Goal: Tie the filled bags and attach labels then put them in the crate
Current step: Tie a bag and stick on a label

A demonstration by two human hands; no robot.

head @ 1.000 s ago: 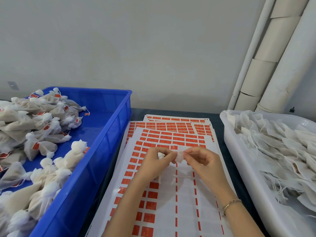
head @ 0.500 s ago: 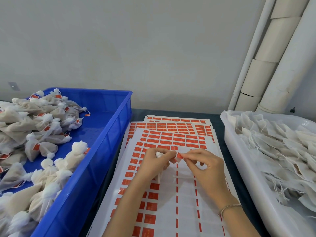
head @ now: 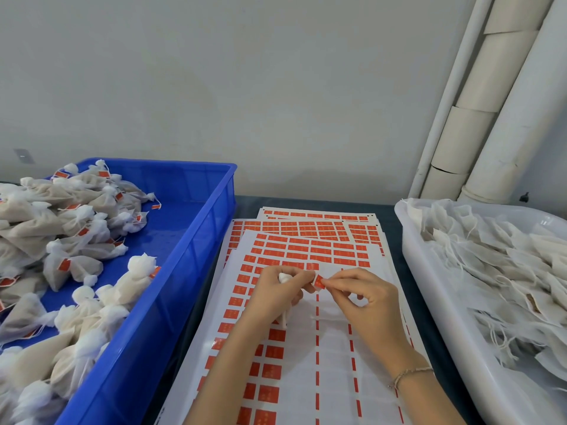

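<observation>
My left hand (head: 277, 297) grips a small white filled bag (head: 284, 277), whose tip shows above my fingers while its body is hidden in my palm. My right hand (head: 360, 297) pinches a small orange label (head: 318, 282) right beside the left fingertips, over the top label sheet (head: 331, 348). That sheet carries orange labels on its left columns and bare backing on the right. On the left stands the blue crate (head: 171, 302), holding several tied bags with orange labels (head: 76, 240).
A white tub (head: 435, 302) on the right holds several flat untied bags with strings. More label sheets (head: 306, 228) lie fanned beneath the top one. White pipes (head: 491, 118) run up the wall at the back right.
The orange label has come into plain sight between my fingertips, where a white bit showed before. Both hands stay close together over the sheet.
</observation>
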